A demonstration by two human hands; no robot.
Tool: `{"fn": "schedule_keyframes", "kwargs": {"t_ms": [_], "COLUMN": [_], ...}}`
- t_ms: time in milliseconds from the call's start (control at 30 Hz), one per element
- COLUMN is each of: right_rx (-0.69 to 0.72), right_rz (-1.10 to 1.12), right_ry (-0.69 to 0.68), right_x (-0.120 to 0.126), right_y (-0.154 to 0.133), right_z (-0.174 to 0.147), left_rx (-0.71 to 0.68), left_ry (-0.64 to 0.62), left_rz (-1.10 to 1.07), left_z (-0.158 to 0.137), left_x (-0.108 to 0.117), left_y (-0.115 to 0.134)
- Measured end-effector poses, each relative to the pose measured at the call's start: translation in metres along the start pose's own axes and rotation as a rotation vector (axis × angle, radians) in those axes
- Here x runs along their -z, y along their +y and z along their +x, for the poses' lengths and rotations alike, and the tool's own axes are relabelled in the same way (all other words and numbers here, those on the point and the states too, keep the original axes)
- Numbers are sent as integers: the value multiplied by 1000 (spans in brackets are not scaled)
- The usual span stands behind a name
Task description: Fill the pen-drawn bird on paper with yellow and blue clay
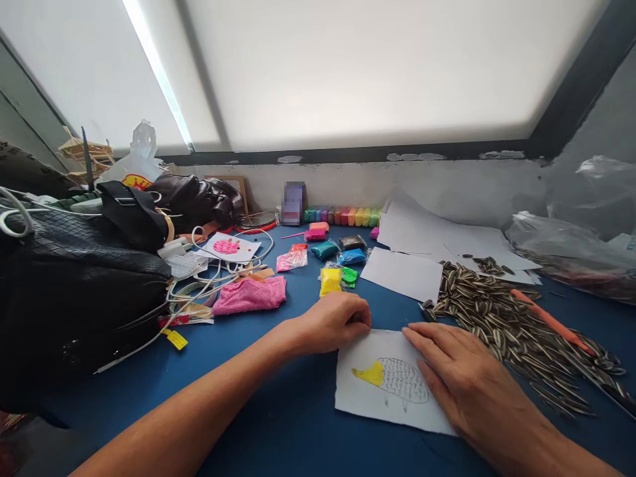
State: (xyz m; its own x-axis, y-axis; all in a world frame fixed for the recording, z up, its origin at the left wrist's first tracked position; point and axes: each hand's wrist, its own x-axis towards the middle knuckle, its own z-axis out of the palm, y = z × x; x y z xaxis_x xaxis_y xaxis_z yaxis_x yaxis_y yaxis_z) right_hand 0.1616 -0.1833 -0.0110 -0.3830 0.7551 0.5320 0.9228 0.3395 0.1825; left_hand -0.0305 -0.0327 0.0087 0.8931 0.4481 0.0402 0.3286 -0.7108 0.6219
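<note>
A square sheet of white paper (pixel 362 394) lies on the blue table in front of me. On it is a drawing of a hedgehog-like animal (pixel 405 379), its head filled in yellow and its body covered with small dark strokes. My left hand (pixel 342 321) is closed at the paper's upper left corner, fingers curled in; what they grip, if anything, is hidden. Fingers stretched out, my right hand (pixel 454 371) rests flat over the paper's right side. Just beyond my left hand sits a yellow clay packet (pixel 330 281).
A heap of striped sunflower seeds (pixel 487 308) lies at the right, crossed by an orange-handled tool (pixel 551 321). White sheets (pixel 422 225) and several coloured clay packets (pixel 325 249) are farther back. At left are a pink cloth (pixel 251 293), white cables and a black bag (pixel 74 285).
</note>
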Motion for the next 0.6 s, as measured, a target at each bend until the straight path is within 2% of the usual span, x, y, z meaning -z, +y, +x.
{"fn": "schedule_keyframes", "kwargs": {"t_ms": [133, 233, 400, 467, 600], "right_rx": [-23, -17, -1, -12, -64], "right_rz": [-6, -12, -33, -30, 85], "right_ry": [3, 11, 22, 36, 60], "right_x": [4, 7, 8, 8, 13], "right_y": [5, 7, 9, 10, 7], "right_z": [0, 1, 2, 3, 4], "left_rx": [-32, -84, -112, -93, -98], "left_ry": [72, 231, 488, 533, 525], "left_rz": [-38, -59, 122, 155, 200], "left_z": [-1, 0, 3, 4, 3], "left_x": [-1, 1, 10, 13, 11], "left_y": [-1, -5, -24, -34, -44]}}
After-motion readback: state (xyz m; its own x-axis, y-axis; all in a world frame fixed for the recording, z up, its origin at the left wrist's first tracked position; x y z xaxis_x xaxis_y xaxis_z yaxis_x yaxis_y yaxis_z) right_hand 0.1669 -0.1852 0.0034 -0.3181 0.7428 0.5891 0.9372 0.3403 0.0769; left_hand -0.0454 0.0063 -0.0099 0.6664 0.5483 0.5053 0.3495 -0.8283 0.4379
